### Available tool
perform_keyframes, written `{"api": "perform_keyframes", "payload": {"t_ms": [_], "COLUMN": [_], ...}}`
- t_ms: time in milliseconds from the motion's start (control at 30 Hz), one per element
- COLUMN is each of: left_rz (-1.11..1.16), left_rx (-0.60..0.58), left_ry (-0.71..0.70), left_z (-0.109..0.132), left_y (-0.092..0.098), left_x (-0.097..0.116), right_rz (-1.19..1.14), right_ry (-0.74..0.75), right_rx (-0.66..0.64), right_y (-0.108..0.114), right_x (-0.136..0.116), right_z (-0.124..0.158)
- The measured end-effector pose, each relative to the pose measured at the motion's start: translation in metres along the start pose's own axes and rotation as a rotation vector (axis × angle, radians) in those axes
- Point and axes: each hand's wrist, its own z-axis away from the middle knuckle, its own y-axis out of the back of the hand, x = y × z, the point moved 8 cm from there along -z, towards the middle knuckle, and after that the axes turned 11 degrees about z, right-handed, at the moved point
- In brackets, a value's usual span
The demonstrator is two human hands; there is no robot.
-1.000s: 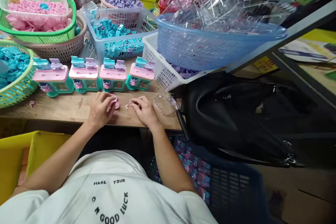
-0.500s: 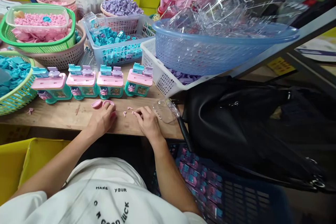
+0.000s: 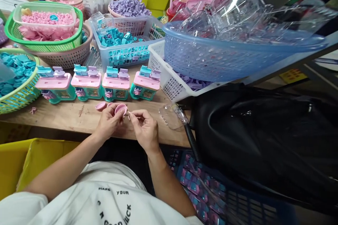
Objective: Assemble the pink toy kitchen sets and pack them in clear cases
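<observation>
Pink disc (image 3: 120, 108); 4 pink-teal toys (image 3: 116, 84); blue basket (image 3: 211, 56).

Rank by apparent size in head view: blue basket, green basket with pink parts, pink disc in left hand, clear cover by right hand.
1. blue basket
2. green basket, though it sits farther back
3. clear cover
4. pink disc, pinched in the left hand

A small round pink disc (image 3: 120, 109) sits tilted above the worktop edge, touching a tiny pink pin (image 3: 131, 114) just beside it.
</observation>
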Motion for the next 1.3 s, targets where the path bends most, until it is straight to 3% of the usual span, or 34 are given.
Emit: {"api": "perform_keyframes", "payload": {"t_ms": [200, 500, 1067, 1300], "left_rz": [-0.124, -0.167, -0.257, -0.396], "left_rx": [-0.019, -0.037, 0.005, -0.001], "left_ry": [-0.193, -0.365, -0.46, -0.599], "left_z": [0.007, 0.017, 0.024, 0.03], "left_y": [-0.005, -0.014, -0.01, -0.015], "left_x": [0.007, 0.012, 0.004, 0.014], "right_rz": [-0.055, -0.063, -0.033, -0.065], "right_ry": [-0.032, -0.045, -0.053, -0.094], "right_rx": [0.069, 0.149, 0.222, 0.186], "right_y": [-0.01, -0.008, -0.006, -0.008], "right_x": [0.006, 0.006, 0.012, 0.017], "right_z": [-0.002, 0.006, 0.012, 0.012]}}
